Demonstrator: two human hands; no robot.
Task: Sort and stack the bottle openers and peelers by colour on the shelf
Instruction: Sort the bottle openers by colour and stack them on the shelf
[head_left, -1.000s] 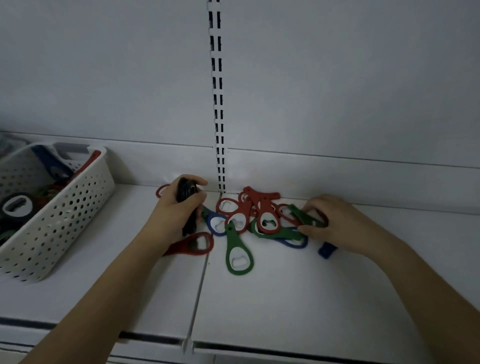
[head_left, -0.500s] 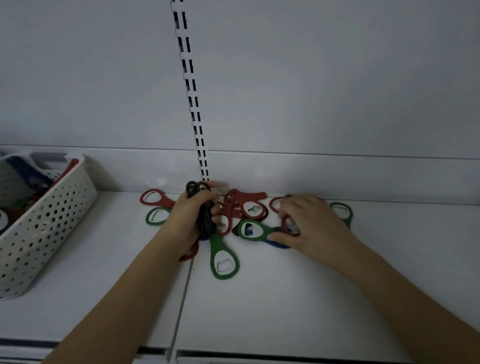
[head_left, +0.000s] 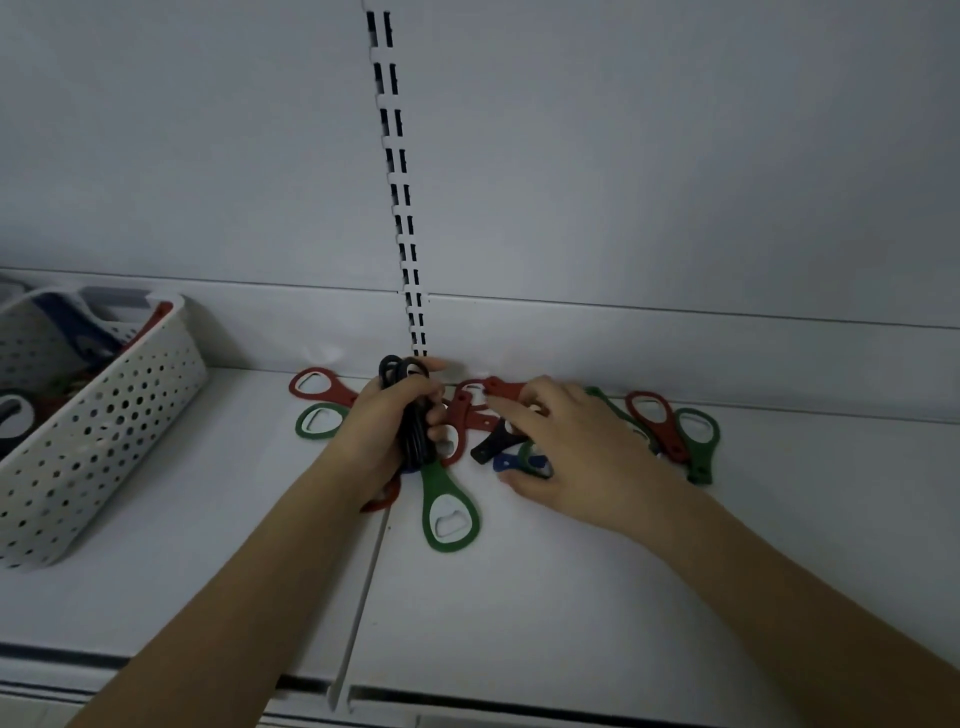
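**Black stack in the left hand, right hand down in the pile**

Far left on the shelf: white perforated basket, a few dark and red items inside, too dim to identify. Just right of the basket, flat against the back edge: red opener, and directly in front of it a green opener, both partly tucked behind the wrist. Centre, by the slotted rail: left hand curled tight around a stack of black openers, held upright, loops poking out above the fingers. Below that fist, flat on the shelf: large green opener, loop end toward the camera. Sliver of red visible under the left wrist. Then the jumble: red pieces overlapping, a black piece, a blue one. Right hand palm down over this heap, fingers bent onto the red and black pieces; whether pinching anything, cannot tell. Farthest right, beyond the knuckles: another red opener lying beside a second green opener, touching along their sides.
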